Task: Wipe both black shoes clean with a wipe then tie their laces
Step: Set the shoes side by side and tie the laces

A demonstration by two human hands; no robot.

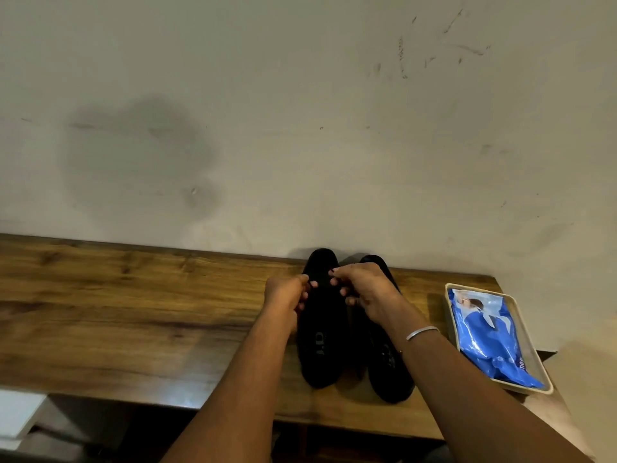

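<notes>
Two black shoes stand side by side on the wooden table, toes toward the wall. Over the lace area of the left shoe my left hand and my right hand meet, fingers curled as if pinching the laces; the black laces themselves are too dark to make out. The right shoe lies partly under my right forearm. No wipe is visible in either hand.
A shallow cream tray at the table's right end holds a blue pack of wipes. The stained wall runs right behind the shoes. A white object sits below the table's front edge at far left.
</notes>
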